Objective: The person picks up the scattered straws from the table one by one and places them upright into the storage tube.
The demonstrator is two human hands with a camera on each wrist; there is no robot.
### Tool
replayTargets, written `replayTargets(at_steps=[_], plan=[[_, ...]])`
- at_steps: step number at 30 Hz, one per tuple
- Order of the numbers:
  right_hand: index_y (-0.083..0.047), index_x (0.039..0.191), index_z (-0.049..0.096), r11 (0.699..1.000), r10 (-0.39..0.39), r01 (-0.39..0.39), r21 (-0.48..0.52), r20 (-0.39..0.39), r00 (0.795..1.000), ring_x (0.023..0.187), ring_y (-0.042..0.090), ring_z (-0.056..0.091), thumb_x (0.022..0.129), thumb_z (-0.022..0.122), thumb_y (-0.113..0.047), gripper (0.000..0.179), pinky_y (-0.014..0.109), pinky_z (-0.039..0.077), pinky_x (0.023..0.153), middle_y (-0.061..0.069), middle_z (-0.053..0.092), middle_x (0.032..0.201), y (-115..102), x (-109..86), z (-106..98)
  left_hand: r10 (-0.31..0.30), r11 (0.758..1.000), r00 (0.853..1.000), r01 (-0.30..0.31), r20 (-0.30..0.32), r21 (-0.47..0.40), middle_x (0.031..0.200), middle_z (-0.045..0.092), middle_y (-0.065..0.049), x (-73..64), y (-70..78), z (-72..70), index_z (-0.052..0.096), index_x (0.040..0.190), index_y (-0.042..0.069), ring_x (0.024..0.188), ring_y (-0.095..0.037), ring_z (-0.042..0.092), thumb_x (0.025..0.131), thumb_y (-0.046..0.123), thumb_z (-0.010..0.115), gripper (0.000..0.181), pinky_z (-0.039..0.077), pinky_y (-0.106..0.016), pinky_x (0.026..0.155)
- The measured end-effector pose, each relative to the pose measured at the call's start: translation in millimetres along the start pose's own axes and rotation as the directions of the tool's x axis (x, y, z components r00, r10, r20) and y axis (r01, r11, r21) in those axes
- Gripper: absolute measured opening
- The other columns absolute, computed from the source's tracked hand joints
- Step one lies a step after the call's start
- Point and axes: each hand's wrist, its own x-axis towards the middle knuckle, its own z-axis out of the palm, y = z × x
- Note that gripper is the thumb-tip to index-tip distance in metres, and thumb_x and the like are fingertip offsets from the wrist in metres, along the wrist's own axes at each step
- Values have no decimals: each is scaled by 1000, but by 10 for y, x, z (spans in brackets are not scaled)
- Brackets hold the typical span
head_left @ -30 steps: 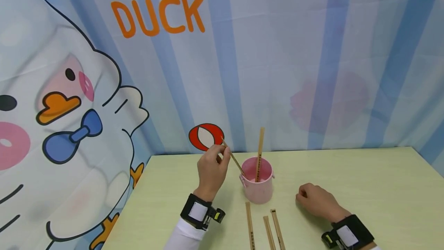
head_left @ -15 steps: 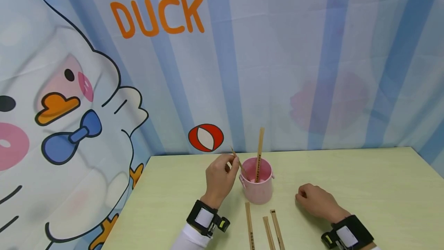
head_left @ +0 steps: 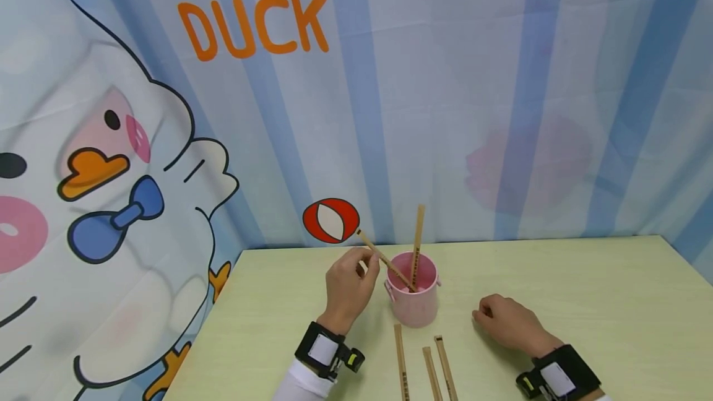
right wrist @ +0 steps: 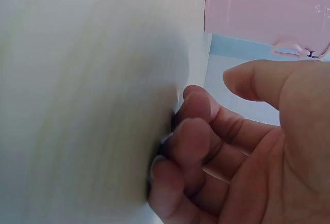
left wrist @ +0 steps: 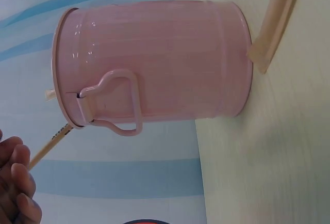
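Note:
A pink metal bucket (head_left: 414,308) with small side handles stands upright on the table. One thin wooden stick (head_left: 418,234) with dark markings stands steeply in it. My left hand (head_left: 351,283) is just left of the bucket, fingertips pinching the upper part of a second wooden stick (head_left: 390,263), which slants across the rim with its lower end inside. In the left wrist view, the curled fingers (left wrist: 19,180) hide that stick's upper end. My right hand (head_left: 509,322) rests on the table to the right, fingers loosely curled and holding nothing; the right wrist view shows its thumb (right wrist: 258,79) held apart.
Three more wooden sticks lie in front of the bucket: one on the left (head_left: 401,364), and a pair on the right (head_left: 445,367), close together. The pale table (head_left: 585,283) ends at a blue striped curtain (head_left: 434,110) printed with a duck.
My left hand came right and down toward the bucket, then shifted slightly back left. The stick at its fingertips reaches further into the bucket and leans more. My right hand stays in place.

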Motion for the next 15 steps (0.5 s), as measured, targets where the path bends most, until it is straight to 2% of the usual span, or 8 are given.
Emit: replayTargets(at_steps=[6, 10, 13, 15], plan=[[-13, 69, 52, 1000, 1, -1, -3, 2, 1000, 55, 14, 40, 97, 61, -22, 31, 28, 29, 55, -3, 40, 59, 2, -4, 6, -30, 999, 999, 29, 44, 38, 68, 65, 1, -56, -81, -14, 70, 81, 12, 58, -7, 51, 93, 14, 65, 13, 42, -17, 55], [-13, 70, 53, 1000, 4, -3, -7, 3, 1000, 55, 14, 41, 97, 62, -22, 30, 29, 30, 55, -3, 41, 59, -3, 0, 7, -59, 997, 993, 53, 105, 63, 64, 62, 3, -102, -123, -29, 69, 78, 13, 56, -6, 49, 93, 16, 65, 15, 40, -17, 53], [-13, 71, 54, 1000, 4, -4, -11, 3, 1000, 55, 14, 42, 97, 62, -22, 29, 29, 31, 55, -2, 42, 60, -7, 1, 5, -106, 991, 975, 88, 197, 97, 61, 57, 5, -147, -150, -45, 68, 76, 14, 54, -5, 45, 93, 17, 63, 18, 36, -17, 51], [-13, 71, 54, 1000, 5, -5, -12, 1, 1000, 55, 14, 42, 97, 62, -22, 28, 29, 31, 55, -2, 42, 59, -10, 1, 4, -141, 986, 950, 109, 278, 127, 59, 52, 6, -178, -167, -55, 65, 73, 15, 54, -4, 43, 93, 18, 62, 20, 34, -18, 49]])
